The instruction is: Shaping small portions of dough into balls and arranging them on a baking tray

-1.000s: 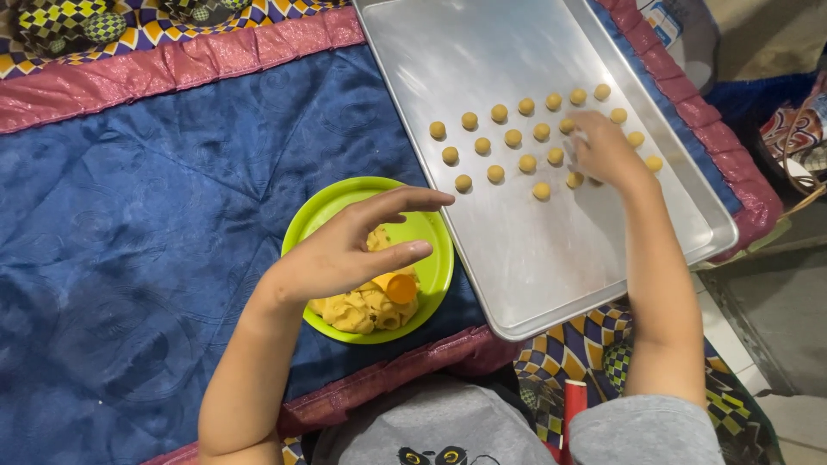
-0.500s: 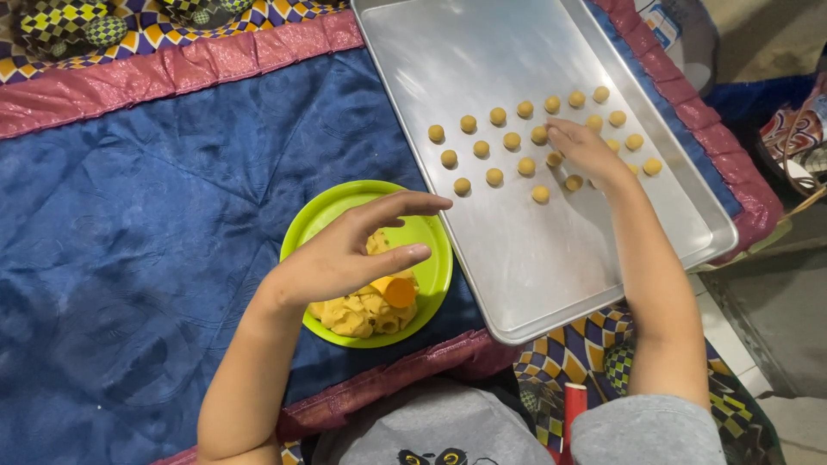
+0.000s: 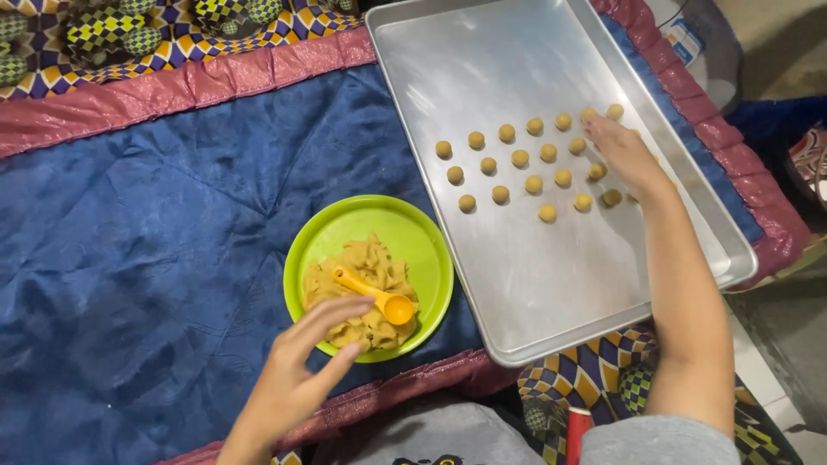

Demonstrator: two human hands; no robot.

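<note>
A lime green plate point(image 3: 422, 237) holds a heap of tan dough point(image 3: 362, 288) with a small orange scoop point(image 3: 379, 297) lying on it. My left hand point(image 3: 297, 366) hovers at the plate's near edge, fingers spread, holding nothing. A silver baking tray point(image 3: 551, 284) lies to the right, with several small dough balls point(image 3: 521, 159) in rows across its middle. My right hand point(image 3: 622, 151) rests flat on the tray over the right end of those rows, covering some balls. I cannot see anything gripped in it.
Everything sits on a blue quilted cloth point(image 3: 146, 224) with a pink border point(image 3: 215, 73) and a chequered patterned edge. The floor drops away to the right of the tray, near a dark bag point(image 3: 792, 146).
My left hand has pulled back off the plate toward me, uncovering the dough and scoop. My right hand has shifted slightly along the rows of balls.
</note>
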